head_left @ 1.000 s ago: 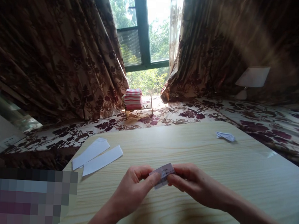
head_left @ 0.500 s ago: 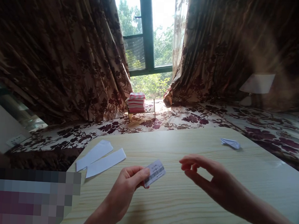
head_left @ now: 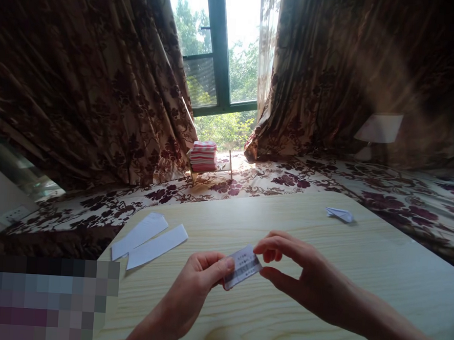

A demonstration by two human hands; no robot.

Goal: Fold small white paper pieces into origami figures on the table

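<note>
The small pale card (head_left: 243, 267) carries several short lines of dark printed characters and a darker band across its face, but they are too small and blurred to read, and no brand can be made out. It is up above the middle of the counter (head_left: 378, 266), tilted, with its printed side towards the viewer. The left hand (head_left: 191, 288) grips its left end, the thumb pressed flat on the face and the fingers curled behind. The right hand (head_left: 305, 269) is partly open at the card's other end: thumb and index finger are parted, their tips at the right edge, and whether they touch it cannot be told for certain. On the left of the counter lie two white paper pieces, an angled strip (head_left: 140, 234) and a straighter strip (head_left: 158, 247), close beside each other, with no writing visible on either. Near the far right corner rests a folded white paper (head_left: 339, 214), well apart from both hands. Beyond the counter, a stack of red-and-white striped cloths (head_left: 204, 156) sits on a small rack (head_left: 224, 168) before the window (head_left: 223, 62).
</note>
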